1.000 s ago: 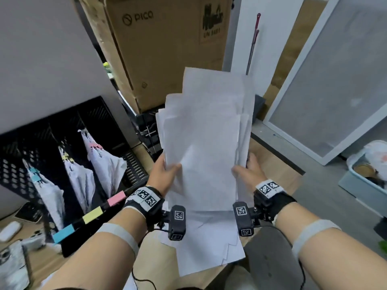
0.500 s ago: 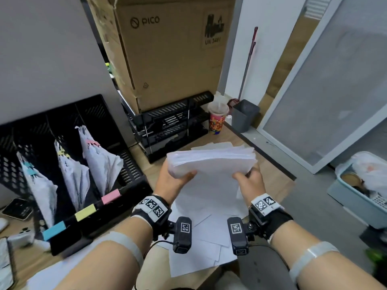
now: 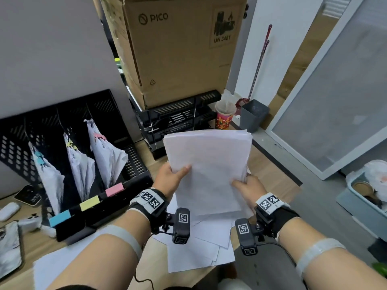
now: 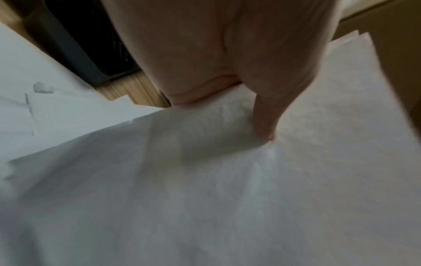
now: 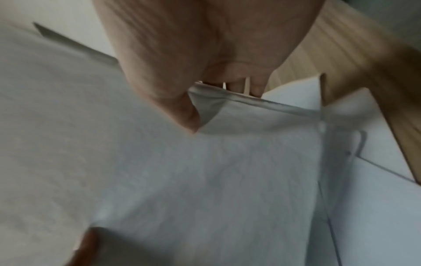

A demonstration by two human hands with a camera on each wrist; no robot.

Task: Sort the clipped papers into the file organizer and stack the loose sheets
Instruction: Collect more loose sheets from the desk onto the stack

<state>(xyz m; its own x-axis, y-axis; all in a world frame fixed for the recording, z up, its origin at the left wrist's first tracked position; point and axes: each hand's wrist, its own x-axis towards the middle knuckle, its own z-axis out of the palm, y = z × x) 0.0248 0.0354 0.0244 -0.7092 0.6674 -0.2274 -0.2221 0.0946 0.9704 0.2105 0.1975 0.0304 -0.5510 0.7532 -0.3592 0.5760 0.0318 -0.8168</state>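
Note:
I hold a stack of loose white sheets (image 3: 209, 164) tilted up above the desk, between both hands. My left hand (image 3: 171, 174) grips its left edge, thumb on top (image 4: 264, 126). My right hand (image 3: 245, 188) grips the lower right edge, thumb on top (image 5: 182, 115) and fingers underneath. More loose sheets (image 3: 199, 252) lie spread on the desk below. The black file organizer (image 3: 104, 204) stands at the left with three clipped bundles: blue-clipped (image 3: 50, 178), yellow-clipped (image 3: 80, 168) and pink-clipped (image 3: 106, 158).
A large cardboard box (image 3: 178, 49) sits on black letter trays (image 3: 180, 120) behind the sheets. A patterned cup (image 3: 225, 118) and a grey bin (image 3: 253, 115) stand at the back right. Phones and a case (image 3: 9, 210) lie at the far left. The desk edge runs along the right.
The stack stood upright and fanned a second ago, dropped nearly flat half a second ago, and now is tilted up again with its edges more even. Both hands kept their grip.

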